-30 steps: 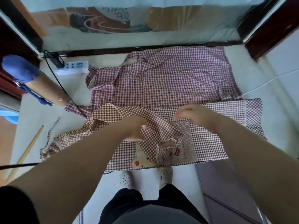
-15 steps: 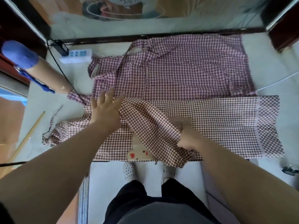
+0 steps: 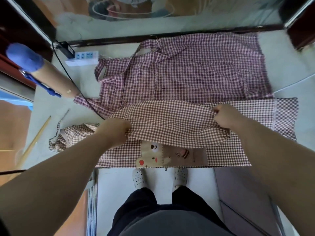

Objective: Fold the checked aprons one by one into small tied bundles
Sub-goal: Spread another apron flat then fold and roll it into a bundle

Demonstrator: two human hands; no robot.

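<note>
- The brown-and-white checked cloth apron [image 3: 170,120] lies spread across the near edge of the pale table top [image 3: 51,106], with its upper layer lifted into a fold between both hands.
- The left hand [image 3: 114,132] has its fingers curled round the fold's left end; the right hand [image 3: 225,116] is clenched on the fold's right end.
- The apron's beige patch pocket [image 3: 172,155] shows a cartoon bear, a red heart and a small cake. A thin line of print near its right edge is too small to read.
- A purple-and-white checked cloth apron [image 3: 196,72] lies flat beyond the brown one, its near edge tucked under it.
- At the far left sit a white power strip with blue sockets [image 3: 81,57], a black cable [image 3: 68,72] and a brown cardboard tube with a blue cap [image 3: 51,77]; no writing on them is legible.
- A thin wooden stick [image 3: 35,142] lies at the table's left edge.
- Dark wooden framing [image 3: 153,35] borders the far side, with a shiny reflective panel behind it.
- Below the table edge are a pale floor, white perforated shoes [image 3: 139,178] and dark trousers [image 3: 141,206].
</note>
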